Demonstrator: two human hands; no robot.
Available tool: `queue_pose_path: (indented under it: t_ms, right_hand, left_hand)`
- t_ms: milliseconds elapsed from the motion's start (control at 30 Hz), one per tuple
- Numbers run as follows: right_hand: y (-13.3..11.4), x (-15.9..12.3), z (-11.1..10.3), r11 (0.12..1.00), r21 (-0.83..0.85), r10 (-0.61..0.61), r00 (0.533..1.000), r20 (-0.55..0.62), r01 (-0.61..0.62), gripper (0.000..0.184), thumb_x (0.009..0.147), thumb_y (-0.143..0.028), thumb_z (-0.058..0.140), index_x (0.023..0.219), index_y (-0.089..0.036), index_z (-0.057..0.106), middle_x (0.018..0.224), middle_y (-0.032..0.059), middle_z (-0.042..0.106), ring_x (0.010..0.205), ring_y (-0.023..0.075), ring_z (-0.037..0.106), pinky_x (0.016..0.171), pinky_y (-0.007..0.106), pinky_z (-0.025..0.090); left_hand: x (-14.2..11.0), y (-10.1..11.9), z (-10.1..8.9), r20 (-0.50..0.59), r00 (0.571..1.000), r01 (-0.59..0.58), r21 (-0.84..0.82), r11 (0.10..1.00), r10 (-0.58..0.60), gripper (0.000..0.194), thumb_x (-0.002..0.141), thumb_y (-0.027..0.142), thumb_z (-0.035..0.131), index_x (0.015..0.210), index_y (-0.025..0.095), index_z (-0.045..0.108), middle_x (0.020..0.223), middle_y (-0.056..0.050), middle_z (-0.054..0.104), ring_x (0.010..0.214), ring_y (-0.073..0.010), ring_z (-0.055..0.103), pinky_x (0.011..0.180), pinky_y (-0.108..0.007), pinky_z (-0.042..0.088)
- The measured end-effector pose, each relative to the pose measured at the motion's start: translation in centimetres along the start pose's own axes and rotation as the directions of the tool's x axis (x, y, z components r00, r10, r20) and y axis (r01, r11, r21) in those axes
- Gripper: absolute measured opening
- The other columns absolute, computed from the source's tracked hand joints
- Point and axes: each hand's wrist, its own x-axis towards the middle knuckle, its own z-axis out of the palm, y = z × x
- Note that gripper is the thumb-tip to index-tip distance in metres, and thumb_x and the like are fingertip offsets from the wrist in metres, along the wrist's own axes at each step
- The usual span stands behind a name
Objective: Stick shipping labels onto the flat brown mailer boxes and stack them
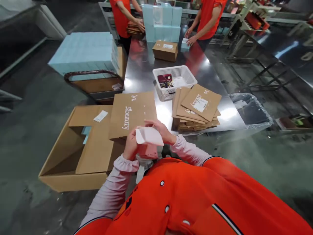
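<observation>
Close to my body at the table's near end, I hold a small pink box with a white upper flap standing up. My left hand grips its left side, fingers closed. On the far right side, my right hand is closed around the flap's edge; part of its fingers is hidden behind it. Just beyond my hands lies a flat brown "beauty" carton. To the right is a pile of flat brown mailers, the top one bearing a white label.
A white plastic basket with small packets stands mid-table. A brown box and stacked light-blue boxes are farther back, beside two people in orange. An open carton sits left; a loaded cart stands behind it.
</observation>
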Motion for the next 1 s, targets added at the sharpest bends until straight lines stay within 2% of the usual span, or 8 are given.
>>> queue_pose_path:
  t_ms: [167,267,400,467,600,667,900,1000]
  right_hand:
    - [1.4,0.8,1.8,0.980,0.139,0.131,0.986,0.099,-0.144,0.042,0.083,-0.047,0.062,0.112,-0.016,0.068,0.113,0.0092,0.069,0.104,0.0255,0.065,0.094,0.040,0.052]
    - [1.0,0.6,2.3,0.966,0.153,0.160,0.950,0.270,-0.207,0.044,0.082,-0.044,0.066,0.114,-0.016,0.066,0.116,0.0092,0.069,0.107,0.0251,0.064,0.096,0.040,0.051]
    - [-1.3,0.7,-0.2,0.954,0.162,0.095,0.769,0.632,-0.251,0.050,0.078,-0.042,0.072,0.118,-0.013,0.065,0.113,0.0096,0.070,0.102,0.0219,0.065,0.093,0.035,0.053]
    - [-2.5,1.2,-1.9,0.942,0.211,0.052,0.735,0.676,-0.261,0.063,0.071,-0.041,0.079,0.125,-0.014,0.061,0.116,0.0095,0.069,0.102,0.0205,0.065,0.091,0.032,0.053]
    - [-4.0,2.2,-2.0,0.965,0.144,0.153,0.914,0.375,-0.220,0.050,0.078,-0.047,0.072,0.111,-0.011,0.070,0.096,0.0076,0.073,0.083,0.0179,0.066,0.072,0.026,0.053]
    - [-4.2,2.5,-0.9,0.988,0.037,0.133,0.959,0.250,-0.147,0.041,0.081,-0.047,0.068,0.098,-0.009,0.075,0.085,0.0060,0.073,0.076,0.0167,0.065,0.067,0.024,0.050]
    - [-3.8,3.7,1.5,0.996,-0.029,0.084,0.990,0.112,-0.082,0.025,0.080,-0.037,0.069,0.086,-0.015,0.078,0.078,0.0038,0.073,0.068,0.0144,0.064,0.065,0.024,0.048]
    - [-2.3,6.4,1.8,0.992,-0.114,0.069,0.996,0.056,-0.062,0.020,0.079,-0.034,0.072,0.081,-0.015,0.077,0.086,0.0053,0.072,0.077,0.0156,0.066,0.072,0.026,0.050]
  left_hand:
    - [-1.9,0.2,-1.9,-0.020,0.964,-0.246,0.318,0.915,0.266,0.057,0.055,0.029,0.083,0.109,0.016,0.068,0.113,-0.011,0.069,0.108,-0.0276,0.061,0.092,-0.033,0.047]
    - [-2.4,0.0,-2.0,0.009,0.962,-0.269,0.210,0.940,0.273,0.053,0.061,0.035,0.082,0.107,0.015,0.066,0.112,-0.012,0.069,0.104,-0.0263,0.063,0.091,-0.035,0.048]
    - [-2.6,-1.1,-2.6,-0.029,0.989,-0.145,-0.058,0.988,0.143,0.058,0.063,0.040,0.083,0.110,0.014,0.062,0.098,-0.010,0.072,0.084,-0.0214,0.067,0.078,-0.034,0.053]
    - [-2.8,-1.4,-3.0,-0.026,0.992,-0.126,-0.049,0.991,0.125,0.055,0.064,0.040,0.082,0.108,0.013,0.064,0.099,-0.010,0.073,0.084,-0.0210,0.067,0.078,-0.033,0.052]
    - [-2.8,-1.0,-3.2,-0.020,0.985,-0.170,0.078,0.982,0.172,0.041,0.064,0.043,0.081,0.090,0.012,0.071,0.091,-0.008,0.073,0.081,-0.0202,0.065,0.076,-0.029,0.050]
    - [-2.6,-1.0,-3.0,-0.098,0.970,-0.213,0.078,0.974,0.220,0.039,0.066,0.044,0.080,0.087,0.012,0.071,0.085,-0.007,0.072,0.077,-0.0180,0.063,0.073,-0.027,0.049]
    - [-1.1,-2.9,-2.7,-0.321,0.920,-0.199,0.109,0.974,0.224,0.041,0.068,0.052,0.077,0.066,0.013,0.065,0.059,0.001,0.058,0.056,-0.0100,0.049,0.054,-0.021,0.038]
    - [0.0,-3.3,-3.1,-0.250,0.963,-0.117,-0.058,0.991,0.099,0.044,0.061,0.049,0.083,0.082,0.012,0.069,0.073,-0.003,0.068,0.064,-0.0129,0.059,0.061,-0.023,0.046]
